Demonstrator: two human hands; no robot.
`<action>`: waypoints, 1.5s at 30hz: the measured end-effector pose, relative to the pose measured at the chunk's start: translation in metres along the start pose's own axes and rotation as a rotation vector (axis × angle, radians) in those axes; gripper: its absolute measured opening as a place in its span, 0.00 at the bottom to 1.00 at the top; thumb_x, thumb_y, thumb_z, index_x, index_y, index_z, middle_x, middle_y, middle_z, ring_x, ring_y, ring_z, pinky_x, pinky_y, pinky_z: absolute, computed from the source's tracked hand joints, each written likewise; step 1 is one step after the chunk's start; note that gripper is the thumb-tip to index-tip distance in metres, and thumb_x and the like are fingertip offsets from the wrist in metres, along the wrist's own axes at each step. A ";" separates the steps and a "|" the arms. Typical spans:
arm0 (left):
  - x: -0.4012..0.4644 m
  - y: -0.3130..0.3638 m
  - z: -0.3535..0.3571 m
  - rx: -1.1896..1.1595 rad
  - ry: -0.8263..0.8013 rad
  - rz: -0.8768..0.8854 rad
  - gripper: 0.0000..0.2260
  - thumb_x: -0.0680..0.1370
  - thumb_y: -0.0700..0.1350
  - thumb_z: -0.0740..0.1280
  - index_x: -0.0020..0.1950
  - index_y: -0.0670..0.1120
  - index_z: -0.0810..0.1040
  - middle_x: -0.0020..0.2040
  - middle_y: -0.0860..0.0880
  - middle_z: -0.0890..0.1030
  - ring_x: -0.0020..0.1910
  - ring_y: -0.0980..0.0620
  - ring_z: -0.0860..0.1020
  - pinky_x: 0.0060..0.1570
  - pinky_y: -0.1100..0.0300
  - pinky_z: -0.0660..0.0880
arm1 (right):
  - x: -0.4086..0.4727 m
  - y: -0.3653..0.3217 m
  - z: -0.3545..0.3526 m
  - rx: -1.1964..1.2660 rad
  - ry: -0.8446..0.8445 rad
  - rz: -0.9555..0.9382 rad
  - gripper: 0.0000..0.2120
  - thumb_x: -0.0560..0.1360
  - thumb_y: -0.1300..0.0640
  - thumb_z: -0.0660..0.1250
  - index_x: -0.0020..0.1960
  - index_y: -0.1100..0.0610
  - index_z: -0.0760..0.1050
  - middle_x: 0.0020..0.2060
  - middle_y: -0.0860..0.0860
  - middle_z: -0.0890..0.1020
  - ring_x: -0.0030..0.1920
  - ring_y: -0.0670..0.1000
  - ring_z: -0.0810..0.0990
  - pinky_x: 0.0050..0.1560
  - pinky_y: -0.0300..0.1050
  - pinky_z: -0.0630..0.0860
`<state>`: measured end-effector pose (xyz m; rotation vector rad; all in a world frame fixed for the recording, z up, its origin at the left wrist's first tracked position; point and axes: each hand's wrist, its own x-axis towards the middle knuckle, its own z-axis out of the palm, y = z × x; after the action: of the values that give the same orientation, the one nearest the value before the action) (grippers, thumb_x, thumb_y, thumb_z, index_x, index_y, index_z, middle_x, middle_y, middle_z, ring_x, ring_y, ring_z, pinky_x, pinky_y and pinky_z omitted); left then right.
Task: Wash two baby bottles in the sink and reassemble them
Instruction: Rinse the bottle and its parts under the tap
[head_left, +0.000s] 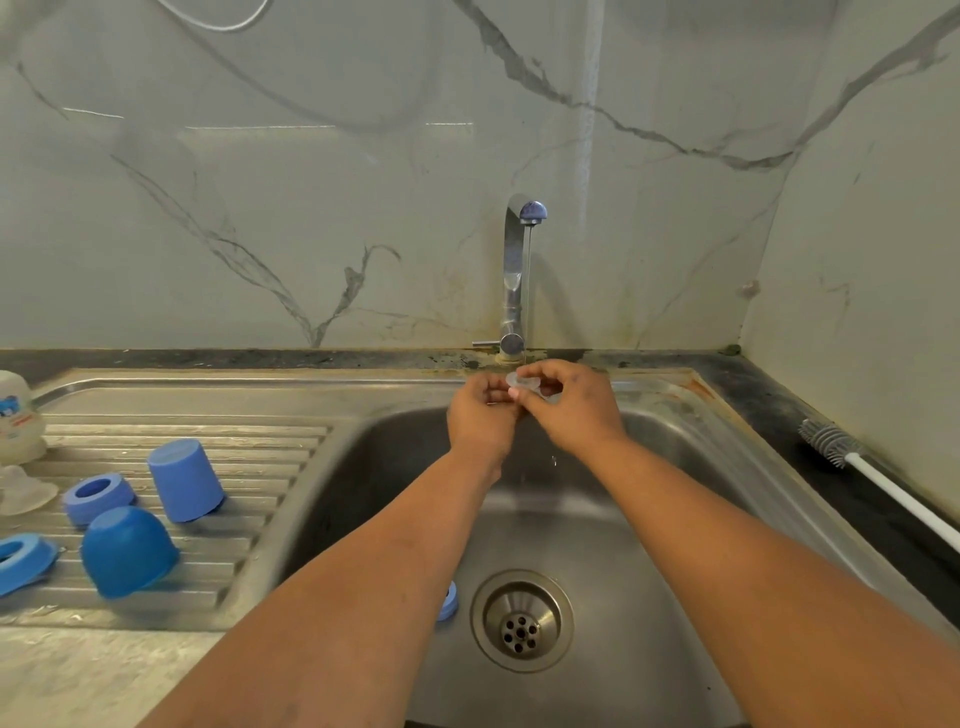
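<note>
under the thin stream falling from the chrome tap with the blue spout tip (523, 244), at the far edge of the steel sink basin (675, 519), i see both hands meeting on one small clear silicone teat (514, 380). the right hand (569, 402) pinches it with curled fingers from the right, and the left hand (480, 415) has its fingers curled in against the same piece from the left, so both are holding it, neither open wide.

my worry is grip. the teat is wet, thin and nearly see-through; if it slips, i judge it drops into the basin toward the round steel drain strainer (521, 621) at the near middle, where it would pick up grime and need rinsing again. a blue plastic collar ring (449, 600) already lies in the basin just left of the drain, half hidden by the left forearm, easy to forget.

on the ribbed steel draining board (270, 452) to the left stand two blue plastic caps turned mouth down, a taller cap (185, 479) and a rounder cap (127, 551), with a blue ring (98, 498) between them and another blue ring (21, 561) at the left edge. a second clear teat (23, 493) and a cloudy white bottle body (15, 415) sit far left. i see only one bottle body here. parts could get mismatched on reassembly. the grey bristle brush with white handle (852, 454) lies on the dark counter at right.
</note>
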<state>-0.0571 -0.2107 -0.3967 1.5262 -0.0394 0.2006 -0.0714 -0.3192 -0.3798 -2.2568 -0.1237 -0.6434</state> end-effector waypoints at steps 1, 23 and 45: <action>0.000 0.000 -0.001 -0.018 -0.038 -0.007 0.10 0.74 0.30 0.69 0.48 0.44 0.77 0.42 0.47 0.82 0.40 0.54 0.80 0.38 0.67 0.78 | 0.001 0.000 0.001 0.005 0.022 0.007 0.10 0.71 0.51 0.74 0.52 0.51 0.82 0.47 0.47 0.84 0.46 0.46 0.79 0.52 0.43 0.77; 0.014 -0.012 -0.013 0.203 0.125 -0.176 0.13 0.76 0.31 0.62 0.50 0.50 0.76 0.49 0.49 0.80 0.51 0.49 0.78 0.57 0.53 0.77 | -0.002 0.010 0.021 0.067 0.064 0.132 0.20 0.73 0.59 0.74 0.64 0.59 0.76 0.57 0.54 0.80 0.55 0.53 0.80 0.59 0.41 0.74; 0.010 -0.003 -0.007 -0.254 0.022 -0.233 0.01 0.76 0.36 0.70 0.46 0.41 0.80 0.40 0.45 0.82 0.39 0.52 0.80 0.41 0.64 0.79 | 0.000 0.004 0.011 0.443 -0.093 0.336 0.26 0.70 0.68 0.73 0.65 0.54 0.74 0.54 0.51 0.80 0.54 0.48 0.79 0.57 0.45 0.79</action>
<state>-0.0471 -0.2032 -0.3985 1.2629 0.1263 0.0246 -0.0657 -0.3141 -0.3891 -1.8208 0.0633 -0.2953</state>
